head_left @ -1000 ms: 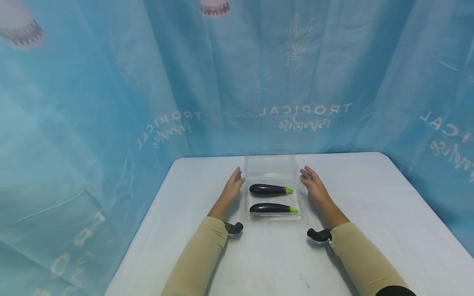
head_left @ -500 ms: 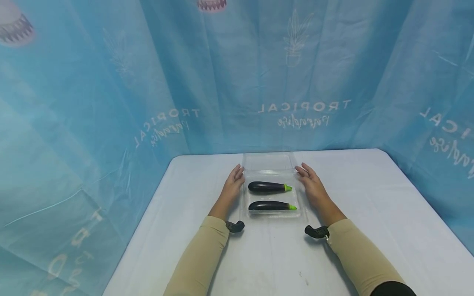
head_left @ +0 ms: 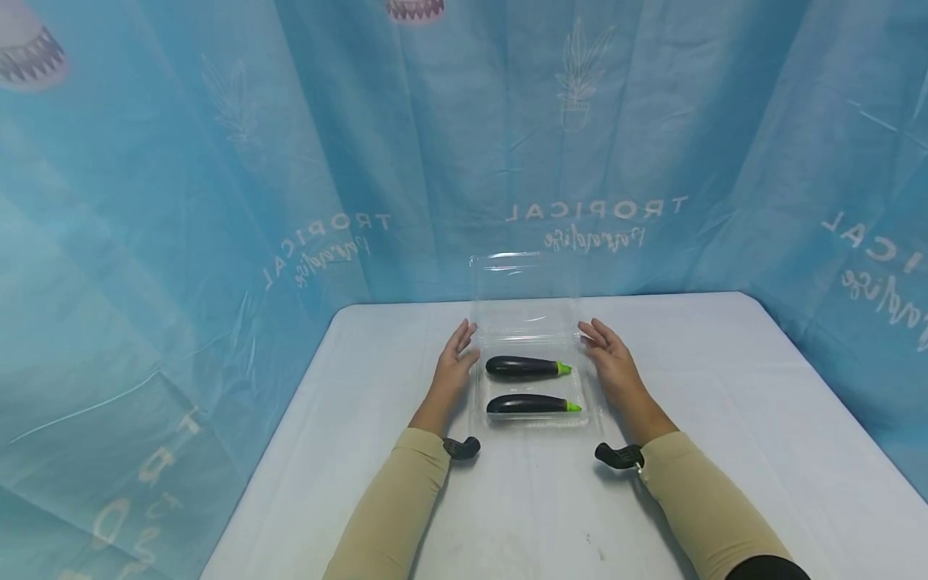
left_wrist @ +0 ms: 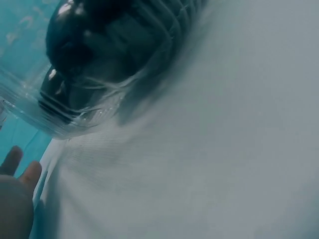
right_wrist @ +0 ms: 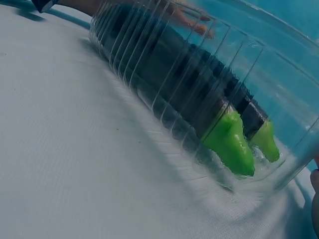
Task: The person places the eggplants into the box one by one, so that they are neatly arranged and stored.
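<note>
Two dark eggplants, a far one [head_left: 522,367] and a near one [head_left: 528,403], lie side by side in a clear plastic clamshell box [head_left: 532,424]. Their green stem ends point right. The clear lid [head_left: 525,278] stands raised at the back of the box. At the box's left side is my left hand [head_left: 453,362], fingers extended, fingertips right by the hinge. My right hand [head_left: 612,360] mirrors it on the right, fingertips at the lid's lower corner. In the right wrist view, the near eggplant's green stem end [right_wrist: 230,144] shows through the ribbed wall.
A white-covered table [head_left: 536,515] carries the box near its far edge. A blue printed curtain [head_left: 449,145] hangs behind the table and along the sides. Black wrist mounts, one left [head_left: 461,448] and one right [head_left: 619,456], sit below the hands.
The lid has swung up from lying back flat to standing raised. My right hand has moved slightly inward to the box, while the eggplants stay in place inside it.
</note>
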Demonstrator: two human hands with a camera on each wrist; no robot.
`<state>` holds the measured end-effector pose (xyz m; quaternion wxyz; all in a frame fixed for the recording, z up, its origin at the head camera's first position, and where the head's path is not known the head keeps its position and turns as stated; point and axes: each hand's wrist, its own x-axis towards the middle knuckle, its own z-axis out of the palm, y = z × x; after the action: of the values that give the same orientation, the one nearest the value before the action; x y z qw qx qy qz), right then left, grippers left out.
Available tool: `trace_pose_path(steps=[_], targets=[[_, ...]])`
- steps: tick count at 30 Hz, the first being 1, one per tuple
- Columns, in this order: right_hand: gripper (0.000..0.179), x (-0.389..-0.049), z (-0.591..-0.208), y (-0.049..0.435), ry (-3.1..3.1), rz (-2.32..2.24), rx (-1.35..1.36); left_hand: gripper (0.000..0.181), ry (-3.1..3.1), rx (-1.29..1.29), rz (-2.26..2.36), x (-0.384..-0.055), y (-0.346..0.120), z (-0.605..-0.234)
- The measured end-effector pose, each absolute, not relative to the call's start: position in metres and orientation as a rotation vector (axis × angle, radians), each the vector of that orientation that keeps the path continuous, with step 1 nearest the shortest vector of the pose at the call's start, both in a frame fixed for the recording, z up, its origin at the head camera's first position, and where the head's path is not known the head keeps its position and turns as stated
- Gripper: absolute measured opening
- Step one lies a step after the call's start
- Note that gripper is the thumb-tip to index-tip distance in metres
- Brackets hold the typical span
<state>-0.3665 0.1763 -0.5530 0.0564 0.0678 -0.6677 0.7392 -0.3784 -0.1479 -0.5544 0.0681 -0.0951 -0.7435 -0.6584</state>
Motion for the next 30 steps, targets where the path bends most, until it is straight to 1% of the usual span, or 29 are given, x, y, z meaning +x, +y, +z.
trace_pose_path(steps=[6, 10, 13, 15, 18, 22, 25, 27, 30], targets=[[0.066, -0.365, -0.551, 0.176, -2.007, 2.196, 0.248, 0.065, -2.177, -0.280, -1.904, -0.376, -0.146, -0.556], [0.065, -0.364, -0.552, 0.176, -1.998, 2.161, 0.253, 0.058, -2.174, -0.264, -1.827, -0.374, -0.145, -0.553], [0.059, -0.363, -0.553, 0.176, -1.987, 2.134, 0.242, 0.048, -2.181, -0.230, -1.802, -0.372, -0.143, -0.551], [0.051, -0.362, -0.555, 0.176, -1.995, 2.111, 0.221, 0.042, -2.193, -0.185, -1.797, -0.370, -0.143, -0.551], [0.040, -0.360, -0.556, 0.178, -2.013, 2.093, 0.142, 0.036, -2.205, -0.120, -1.788, -0.368, -0.142, -0.553], [0.036, -0.354, -0.556, 0.180, -2.055, 2.079, 0.044, 0.032, -2.219, -0.095, -1.766, -0.365, -0.144, -0.556], [0.037, -0.350, -0.554, 0.182, -2.102, 2.071, 0.035, 0.028, -2.237, -0.103, -1.746, -0.364, -0.147, -0.557], [0.037, -0.348, -0.554, 0.184, -2.129, 2.072, 0.042, 0.029, -2.259, -0.110, -1.736, -0.363, -0.149, -0.556], [0.038, -0.347, -0.553, 0.189, -2.101, 2.137, 0.078, 0.036, -2.278, -0.135, -1.777, -0.363, -0.154, -0.552]])
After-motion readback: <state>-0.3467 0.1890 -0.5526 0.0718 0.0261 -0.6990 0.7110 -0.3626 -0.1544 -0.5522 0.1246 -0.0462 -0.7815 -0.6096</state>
